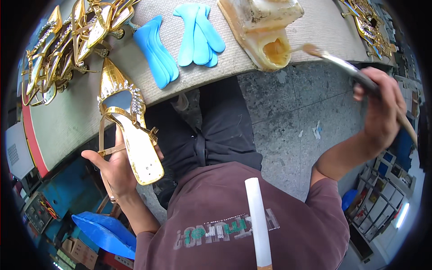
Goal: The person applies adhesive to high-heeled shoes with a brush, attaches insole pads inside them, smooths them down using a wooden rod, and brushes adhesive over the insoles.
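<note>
My left hand (120, 170) holds a pointed gold sandal (137, 146) from beneath, its thumb out to the side. The sandal has a jewelled band and thin straps; its pale inner sole faces up, with the toe toward the table. In my right hand (381, 101) is a brush (342, 65) with a dark grip, gripped between closed fingers. Its brown bristles are just right of the mouth of a crusted glue pot (258, 27), which holds amber glue (275, 50). Two fanned stacks of blue insoles, one left (155, 51) and one right (198, 38), lie on the table.
More gold sandals (92, 33) crowd the table's far left, and others (369, 27) its far right. The textured table (67, 130) has a red edge strip at left. A blue plastic seat or tub (105, 234) is at lower left. A white cigarette (258, 220) juts up at the bottom.
</note>
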Action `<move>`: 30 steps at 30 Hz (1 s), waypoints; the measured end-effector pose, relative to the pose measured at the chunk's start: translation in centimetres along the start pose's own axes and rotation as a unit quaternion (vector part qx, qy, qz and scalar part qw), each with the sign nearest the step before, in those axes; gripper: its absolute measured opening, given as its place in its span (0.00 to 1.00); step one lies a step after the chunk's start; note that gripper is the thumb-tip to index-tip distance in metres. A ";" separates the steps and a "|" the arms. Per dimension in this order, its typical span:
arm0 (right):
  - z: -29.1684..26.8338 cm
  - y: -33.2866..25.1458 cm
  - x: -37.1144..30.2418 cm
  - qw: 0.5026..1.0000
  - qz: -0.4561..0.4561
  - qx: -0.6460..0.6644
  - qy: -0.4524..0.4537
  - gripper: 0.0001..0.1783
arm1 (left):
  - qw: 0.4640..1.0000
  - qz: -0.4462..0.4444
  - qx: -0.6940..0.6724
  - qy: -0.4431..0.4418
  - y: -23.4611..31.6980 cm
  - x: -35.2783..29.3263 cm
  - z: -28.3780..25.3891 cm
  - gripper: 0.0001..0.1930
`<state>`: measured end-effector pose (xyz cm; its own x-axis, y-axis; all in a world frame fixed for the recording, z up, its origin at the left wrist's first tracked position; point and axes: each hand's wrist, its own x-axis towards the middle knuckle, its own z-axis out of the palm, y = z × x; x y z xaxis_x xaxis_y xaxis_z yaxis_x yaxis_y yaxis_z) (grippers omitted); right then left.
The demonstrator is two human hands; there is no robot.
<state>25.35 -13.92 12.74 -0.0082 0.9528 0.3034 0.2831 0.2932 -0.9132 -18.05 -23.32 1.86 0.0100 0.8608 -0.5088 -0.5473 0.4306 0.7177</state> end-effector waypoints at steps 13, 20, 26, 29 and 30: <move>-1.9 7.4 -3.7 0.930 0.122 0.323 0.126 0.14 | 0.997 0.069 0.026 0.022 -3.1 0.1 0.0 0.62; 15.9 -1.5 -7.7 0.947 -0.319 -0.044 -0.014 0.18 | 0.984 0.176 -0.020 0.011 -3.9 2.2 3.0 0.51; 28.9 0.4 -7.5 0.991 -0.131 0.028 -0.006 0.02 | 0.983 0.097 -0.157 -0.006 -2.5 1.6 2.7 0.53; 31.9 3.1 -5.8 0.991 -0.134 0.019 -0.008 0.06 | 0.998 0.044 -0.054 -0.011 -1.7 1.4 1.8 0.60; 32.3 3.4 -5.7 0.993 -0.115 0.028 -0.013 0.06 | 0.994 0.048 -0.098 -0.019 -1.7 1.4 1.7 0.60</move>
<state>-4.65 -15.79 -0.92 -0.0921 0.8620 0.4985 0.2168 0.5059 -0.8349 -15.70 -22.36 0.74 -0.0208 0.9066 -0.4215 -0.7001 0.2878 0.6535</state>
